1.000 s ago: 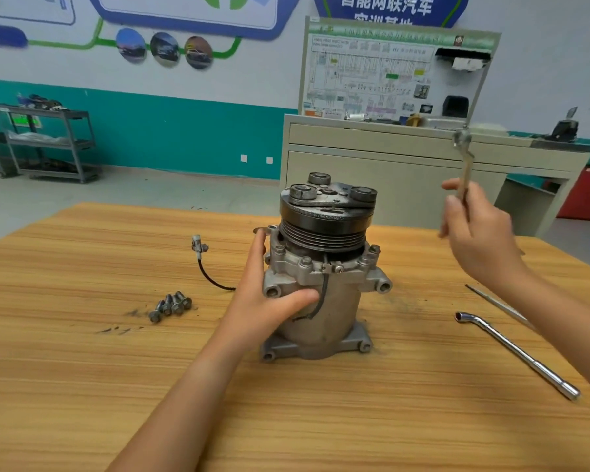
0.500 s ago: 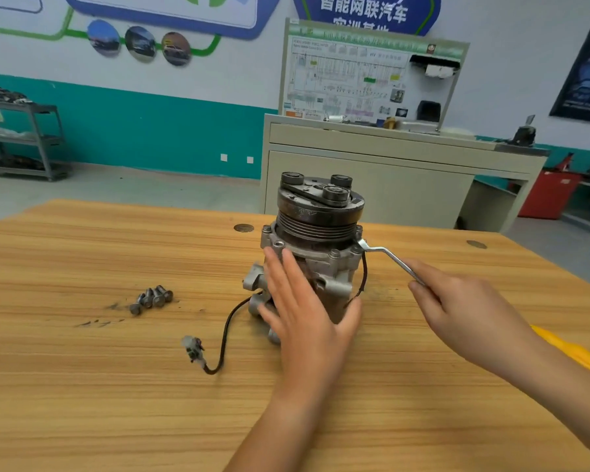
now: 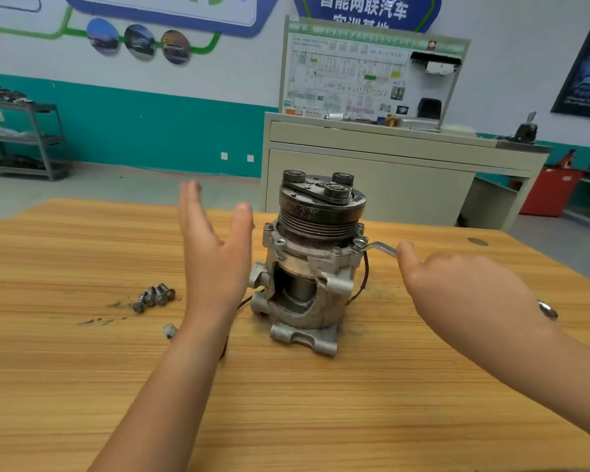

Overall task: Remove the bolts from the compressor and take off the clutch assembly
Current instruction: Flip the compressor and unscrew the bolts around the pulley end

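Observation:
The grey compressor [image 3: 307, 277] stands upright on the wooden table [image 3: 82, 369], with its dark clutch pulley [image 3: 321, 212] on top. My left hand [image 3: 215, 257] is raised just left of it, fingers straight, touching nothing. My right hand [image 3: 457, 284] holds the handle of a flat wrench [image 3: 380, 248]. The wrench's ring end sits on a bolt [image 3: 359, 243] at the right side of the compressor's flange. My hand hides most of the handle. Several removed bolts [image 3: 154, 296] lie in a row to the left.
The compressor's cable runs behind my left forearm to a connector [image 3: 169, 330] on the table. A shiny metal end [image 3: 547, 310] shows beside my right wrist. A beige cabinet [image 3: 372, 185] stands beyond the table, and a shelf rack [image 3: 24, 141] is at far left.
My left hand has lifted off the compressor body and now hovers with straight fingers beside it. My right hand brought the wrench down from the air onto the flange bolt and keeps it there.

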The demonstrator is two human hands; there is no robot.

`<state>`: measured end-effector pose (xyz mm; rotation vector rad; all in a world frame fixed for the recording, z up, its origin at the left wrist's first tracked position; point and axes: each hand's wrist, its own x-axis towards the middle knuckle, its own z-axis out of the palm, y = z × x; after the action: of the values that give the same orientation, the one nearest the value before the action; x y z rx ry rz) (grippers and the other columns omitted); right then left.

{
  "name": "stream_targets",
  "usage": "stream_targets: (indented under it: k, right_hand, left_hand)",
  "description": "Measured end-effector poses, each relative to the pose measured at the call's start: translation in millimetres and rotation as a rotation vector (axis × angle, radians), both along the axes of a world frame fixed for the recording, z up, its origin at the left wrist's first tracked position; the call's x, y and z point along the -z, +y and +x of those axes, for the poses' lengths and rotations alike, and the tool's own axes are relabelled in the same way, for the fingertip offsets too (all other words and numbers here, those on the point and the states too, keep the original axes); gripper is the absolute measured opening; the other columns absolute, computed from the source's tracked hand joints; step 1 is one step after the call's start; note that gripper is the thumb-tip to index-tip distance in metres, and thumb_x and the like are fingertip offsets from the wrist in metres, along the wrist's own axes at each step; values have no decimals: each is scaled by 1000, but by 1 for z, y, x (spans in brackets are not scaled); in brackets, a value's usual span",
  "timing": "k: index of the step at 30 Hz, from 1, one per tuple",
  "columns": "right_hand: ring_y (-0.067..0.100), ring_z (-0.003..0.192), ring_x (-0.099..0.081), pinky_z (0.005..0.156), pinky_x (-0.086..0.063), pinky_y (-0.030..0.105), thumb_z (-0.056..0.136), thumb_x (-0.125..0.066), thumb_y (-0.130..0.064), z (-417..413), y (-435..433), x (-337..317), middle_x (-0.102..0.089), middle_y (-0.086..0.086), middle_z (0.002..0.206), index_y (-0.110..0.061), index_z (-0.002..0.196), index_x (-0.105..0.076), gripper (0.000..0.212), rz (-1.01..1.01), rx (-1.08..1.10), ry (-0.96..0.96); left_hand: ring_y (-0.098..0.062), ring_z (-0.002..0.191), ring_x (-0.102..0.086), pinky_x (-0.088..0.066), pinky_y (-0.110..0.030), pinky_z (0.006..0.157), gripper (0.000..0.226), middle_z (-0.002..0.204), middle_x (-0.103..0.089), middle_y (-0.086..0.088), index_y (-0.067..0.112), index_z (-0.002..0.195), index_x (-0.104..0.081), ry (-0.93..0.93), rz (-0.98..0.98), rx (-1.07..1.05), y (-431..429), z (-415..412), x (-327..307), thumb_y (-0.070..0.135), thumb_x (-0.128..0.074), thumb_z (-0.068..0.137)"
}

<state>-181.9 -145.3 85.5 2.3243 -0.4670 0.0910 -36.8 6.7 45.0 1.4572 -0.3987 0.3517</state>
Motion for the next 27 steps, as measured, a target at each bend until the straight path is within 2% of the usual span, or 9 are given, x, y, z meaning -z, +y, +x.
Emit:
stream_targets:
  k: [4, 7, 9, 11, 16, 20, 22, 25, 27]
  right_hand:
    - [11, 43, -34, 37, -32, 23, 100, -26, -32, 2, -20, -1, -38, -5, 57, -10, 133, -25, 40, -51, -127, -35]
    - [8, 44, -33, 38, -32, 21, 95, -16, -47, 4, -41, -11, -36, -8, 57, -19, 128, -32, 46, -30, -196, -23]
    - [10, 49, -42, 45, -40, 21, 92, -14, -49, 4, -55, -11, -37, -8, 58, -23, 127, -33, 48, 7, -239, -52]
    - [12, 51, -47, 45, -42, 20, 88, -11, -50, 8, -65, -8, -41, -8, 57, -24, 124, -40, 53, 44, -296, -114]
    - [18, 27, -39, 28, -30, 20, 91, -39, -32, 16, -98, 10, -47, -1, 40, -5, 94, -69, 40, 252, -620, -359]
    - [19, 36, -49, 29, -40, 27, 84, -45, -9, 46, -129, 27, -57, 4, 52, 2, 92, -70, 28, 278, -726, -347]
    - [23, 44, -57, 34, -47, 32, 80, -61, 4, 64, -137, 23, -62, 10, 60, 4, 93, -68, 14, 264, -725, -310]
    - [30, 48, -59, 36, -50, 37, 74, -69, 10, 80, -136, 11, -62, 15, 62, 6, 92, -65, 19, 313, -688, -270]
    - [32, 48, -59, 39, -50, 38, 83, -61, 6, 74, -130, 4, -61, 17, 62, 5, 101, -64, 18, 379, -658, -438]
  left_hand:
    - [-16, 143, -17, -20, -41, 115, 62, 157, -16, 3, 20, 150, -14, 103, 284, 169, -33, 26, 5, 42, -39, 98]
    - [-16, 138, -30, -32, -38, 108, 56, 152, -31, 2, 20, 148, -26, 140, 372, 255, -42, 38, 17, 45, -33, 98]
    - [4, 117, -48, -40, -21, 86, 40, 128, -55, 11, 29, 130, -48, 99, 382, 322, -42, 40, 23, 45, -29, 98]
    - [15, 90, -52, -35, -12, 68, 29, 99, -59, 20, 34, 108, -54, 45, 365, 327, -45, 38, 26, 41, -28, 99]
    - [5, 85, -54, -38, -19, 66, 30, 88, -60, 17, 28, 100, -57, -48, 354, 213, -48, 40, 29, 35, -28, 98]
    - [-9, 100, -58, -44, -25, 79, 42, 104, -65, 7, 17, 116, -61, -82, 335, 190, -50, 45, 35, 36, -28, 99]
    - [-11, 106, -57, -46, -31, 87, 47, 112, -65, 4, 16, 123, -58, -92, 322, 180, -52, 45, 37, 41, -27, 98]
    - [-7, 100, -58, -44, -22, 80, 44, 106, -65, 7, 17, 120, -60, -104, 302, 175, -54, 43, 39, 39, -27, 99]
    - [2, 94, -56, -40, -10, 71, 40, 100, -64, 12, 19, 116, -60, -88, 290, 170, -55, 42, 40, 34, -27, 101]
